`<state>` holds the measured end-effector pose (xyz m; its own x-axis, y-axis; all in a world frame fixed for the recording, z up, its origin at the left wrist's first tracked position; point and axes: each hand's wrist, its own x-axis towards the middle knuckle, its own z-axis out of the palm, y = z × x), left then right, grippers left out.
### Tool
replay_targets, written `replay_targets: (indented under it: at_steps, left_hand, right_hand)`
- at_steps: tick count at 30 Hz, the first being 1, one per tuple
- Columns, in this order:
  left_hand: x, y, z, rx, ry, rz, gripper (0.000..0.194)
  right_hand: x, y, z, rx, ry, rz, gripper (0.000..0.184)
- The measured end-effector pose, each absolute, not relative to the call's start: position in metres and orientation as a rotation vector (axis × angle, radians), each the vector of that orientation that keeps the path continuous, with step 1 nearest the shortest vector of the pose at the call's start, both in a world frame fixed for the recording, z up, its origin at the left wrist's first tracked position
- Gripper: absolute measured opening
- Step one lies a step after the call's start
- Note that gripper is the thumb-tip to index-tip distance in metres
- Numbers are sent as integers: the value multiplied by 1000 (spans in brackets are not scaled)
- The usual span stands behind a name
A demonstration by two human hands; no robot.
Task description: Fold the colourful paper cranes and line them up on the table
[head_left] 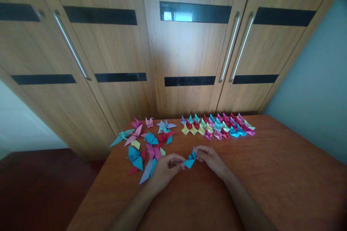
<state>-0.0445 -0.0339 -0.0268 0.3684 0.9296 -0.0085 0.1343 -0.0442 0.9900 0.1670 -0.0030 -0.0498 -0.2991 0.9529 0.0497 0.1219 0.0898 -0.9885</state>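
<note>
Nearby, loose paper figures (153,151) crowd left hand (167,168); wardrobe (187,50) beyond

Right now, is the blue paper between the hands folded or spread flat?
Folded: the blue paper shows angled faces and a raised point, held between left hand and right hand.

left grip (166,169) | right grip (210,158) | both holding blue origami (190,161)

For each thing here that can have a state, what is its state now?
Held paper: blue, folded
Left hand: pinching held paper
Right hand: pinching held paper
Left papers: folded, loosely scattered
Right papers: folded, set in rows
Wardrobe doors: shut
</note>
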Motion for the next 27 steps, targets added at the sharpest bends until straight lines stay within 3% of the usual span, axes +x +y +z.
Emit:
replay_targets:
  at_steps: [10,18,27]
  left_hand:
    - [-35,-40,-23,1874,1126,852,15]
    - [-25,-27,-19,2333,1231,744,20]
    - [38,19,-14,2674,1422,338,22]
  right_hand:
    - [168,-5,-40,-1211,-1606,1210,34]
    - [187,3,-49,-2032,-1825,395,17]
    - [190,3,-44,-2173,-1816,336,21]
